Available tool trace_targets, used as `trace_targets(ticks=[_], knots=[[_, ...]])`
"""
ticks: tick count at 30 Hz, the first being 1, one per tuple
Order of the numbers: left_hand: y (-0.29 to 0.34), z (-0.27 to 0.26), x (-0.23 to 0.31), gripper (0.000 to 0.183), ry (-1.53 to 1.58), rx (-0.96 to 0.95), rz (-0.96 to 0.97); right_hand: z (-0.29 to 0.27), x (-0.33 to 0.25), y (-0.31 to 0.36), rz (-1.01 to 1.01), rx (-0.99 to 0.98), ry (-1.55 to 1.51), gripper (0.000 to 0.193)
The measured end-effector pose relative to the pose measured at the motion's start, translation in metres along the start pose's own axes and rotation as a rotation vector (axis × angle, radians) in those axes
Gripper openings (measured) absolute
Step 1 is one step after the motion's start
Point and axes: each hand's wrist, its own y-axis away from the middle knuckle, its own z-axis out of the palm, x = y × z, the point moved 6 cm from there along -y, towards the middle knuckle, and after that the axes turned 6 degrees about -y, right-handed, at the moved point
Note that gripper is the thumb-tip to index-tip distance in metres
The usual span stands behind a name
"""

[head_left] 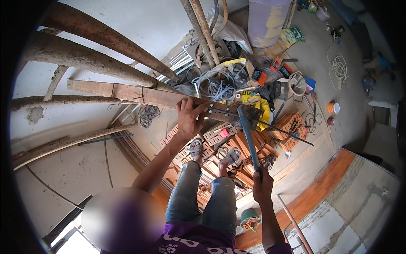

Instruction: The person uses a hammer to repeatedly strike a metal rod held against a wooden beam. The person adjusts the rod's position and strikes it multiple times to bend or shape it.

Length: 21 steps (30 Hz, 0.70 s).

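Note:
A long wooden plank [124, 91] runs across in front of me, with a metal plate and several steel pegs [211, 111] near its right end. My left hand [190, 117] lies over the plank beside the pegs, finger and thumb closed where a thin steel rod [285, 132] lines up with them; the rod's inner end is hidden. The rod sticks out past the plank to the right. My right hand [263, 186] is wrapped round the lower end of a blue metal bending bar [248, 142]. The bar's far end rests at the dark end plate [249, 115].
My sandalled feet stand on stacked hollow bricks [211, 137] below the plank. Rusty poles [89, 57] slant in at the left. Hoses [215, 84], a white bucket [297, 84] and a yellow bag [263, 106] lie beyond. A green bucket [251, 219] stands near my right side.

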Motion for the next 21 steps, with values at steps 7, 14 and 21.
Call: trace_targets(ticks=[7,14,21], knots=[[-0.001,0.001,-0.009,0.032,0.052,0.020,0.083,0.025,-0.009,0.014,-0.341,0.223,-0.210,0.048],[0.001,0.006,-0.012,0.034,0.045,0.013,0.073,0.057,0.021,0.011,-0.024,0.116,-0.031,0.053],[0.001,0.006,-0.013,0.032,0.065,0.060,0.068,0.056,0.013,0.038,-0.264,0.388,-0.192,0.051]])
